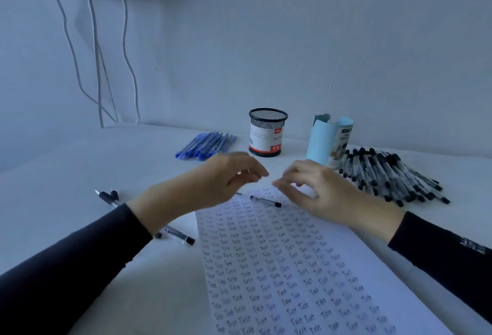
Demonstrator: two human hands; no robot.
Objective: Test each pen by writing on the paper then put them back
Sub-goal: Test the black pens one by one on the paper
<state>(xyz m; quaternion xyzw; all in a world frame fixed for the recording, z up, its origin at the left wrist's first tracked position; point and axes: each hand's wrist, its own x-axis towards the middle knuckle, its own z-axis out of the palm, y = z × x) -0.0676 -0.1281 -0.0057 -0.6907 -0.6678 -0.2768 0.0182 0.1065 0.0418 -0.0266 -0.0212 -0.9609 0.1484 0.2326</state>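
Black pen [266,199]: lies on the far end of the paper [266,268], just below both hands, probably handy for pickup.
Left hand [213,183]: loosely curled, holding nothing.
Right hand [316,191]: likewise empty, hovering.

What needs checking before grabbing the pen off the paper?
1. Hands free: left hand and right hand hover over the sheet and hold nothing visible: ok.
2. Pen within reach: it lies on the paper's far end, between the hands: ok.
3. Pen capped or uncapped: cannot tell.
4. Free writing space on the paper: "Test" fills nearly all the visible rows: not ok.
5. Mesh cup upright behind the hands: ok.
6. Stray pens lie partly under the left forearm and could be knocked: not ok.
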